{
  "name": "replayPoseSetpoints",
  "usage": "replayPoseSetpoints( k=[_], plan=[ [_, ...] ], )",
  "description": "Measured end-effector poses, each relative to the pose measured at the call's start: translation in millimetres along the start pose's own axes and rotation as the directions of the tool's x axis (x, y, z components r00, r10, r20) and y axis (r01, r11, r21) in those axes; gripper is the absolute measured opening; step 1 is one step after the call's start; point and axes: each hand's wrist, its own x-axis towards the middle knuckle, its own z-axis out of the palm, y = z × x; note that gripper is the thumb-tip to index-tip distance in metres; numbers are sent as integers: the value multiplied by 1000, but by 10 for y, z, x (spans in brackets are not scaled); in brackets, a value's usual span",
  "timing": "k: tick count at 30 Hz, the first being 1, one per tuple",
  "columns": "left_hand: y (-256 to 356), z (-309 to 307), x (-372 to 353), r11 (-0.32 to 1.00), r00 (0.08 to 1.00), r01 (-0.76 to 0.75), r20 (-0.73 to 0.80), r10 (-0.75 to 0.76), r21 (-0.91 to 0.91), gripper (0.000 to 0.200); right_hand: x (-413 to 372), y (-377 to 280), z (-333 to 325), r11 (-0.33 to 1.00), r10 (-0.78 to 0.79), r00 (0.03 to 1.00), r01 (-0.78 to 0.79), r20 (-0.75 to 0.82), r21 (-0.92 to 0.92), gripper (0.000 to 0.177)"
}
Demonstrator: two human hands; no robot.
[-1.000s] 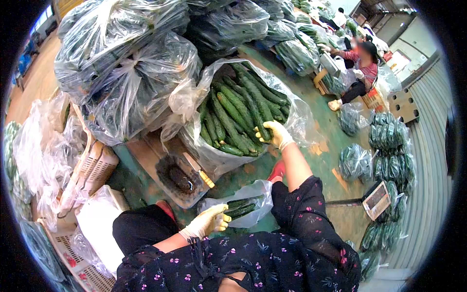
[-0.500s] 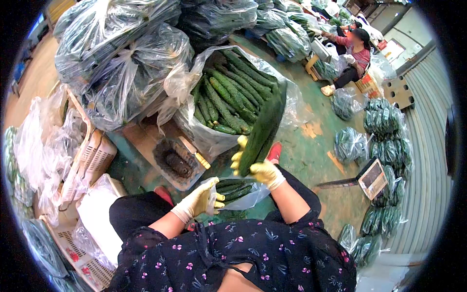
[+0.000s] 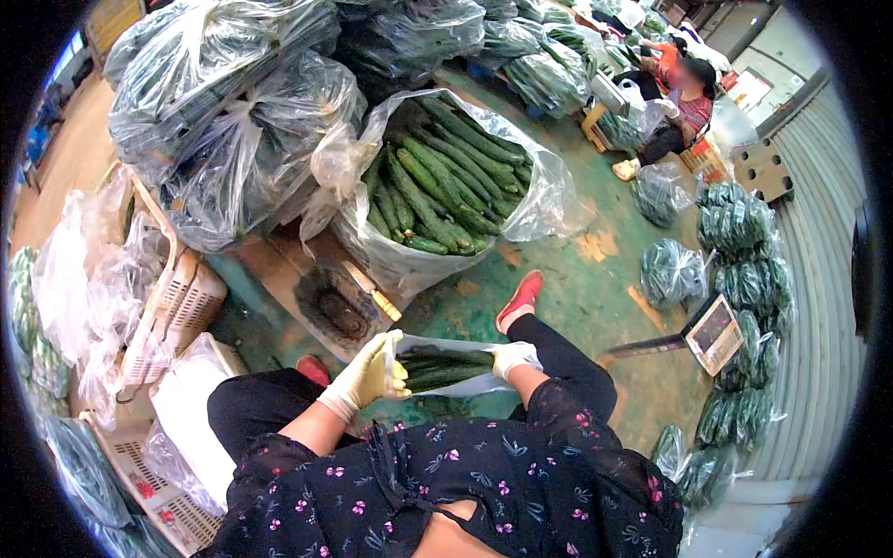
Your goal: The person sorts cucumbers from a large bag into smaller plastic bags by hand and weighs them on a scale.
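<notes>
A clear plastic bag (image 3: 456,384) lies across my lap with several dark green cucumbers (image 3: 437,365) inside it. My left hand (image 3: 377,372), in a pale yellow glove, is closed on the bag's left end. At the other end, my right hand (image 3: 514,361), gloved too, is partly within the plastic against the ends of the cucumbers; its fingers are hidden. In front of me stands a large open plastic sack (image 3: 419,265) full of loose cucumbers (image 3: 446,181).
Bulging sacks (image 3: 233,121) are piled at the back left. A knife (image 3: 372,293) with a yellowish handle rests over a dirty tray (image 3: 339,312). Crates (image 3: 177,302) and loose bags stand left. To the right are a scale (image 3: 712,337) and stacked bagged cucumbers (image 3: 735,228); a person (image 3: 684,102) sits beyond.
My right hand has brought the cucumbers down from in front of the sack into the small bag. My left hand has shifted slightly left, still gripping the plastic.
</notes>
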Motion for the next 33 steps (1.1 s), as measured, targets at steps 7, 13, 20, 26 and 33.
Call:
replayPoseSetpoints(
  k=[7,13,20,26,33],
  plan=[
    [-33,257,54,981,995,98,-15,-96,169,56,-1176,-884,-2161,634,-742,665,651,89,417,43],
    [-124,194,149,988,996,77,32,-82,135,56,-307,-1460,-3391,569,-125,661,659,-740,492,49],
    [-68,230,142,987,994,96,35,-101,130,56,394,-1711,-3527,551,-114,739,604,-664,576,42],
    [-86,161,141,990,993,77,77,-86,117,57,-287,-1088,-3301,-532,-542,729,87,-418,842,42],
    [-64,236,86,989,996,66,50,-73,132,59,-678,-715,-3162,-248,-375,718,532,-586,810,48]
  ],
)
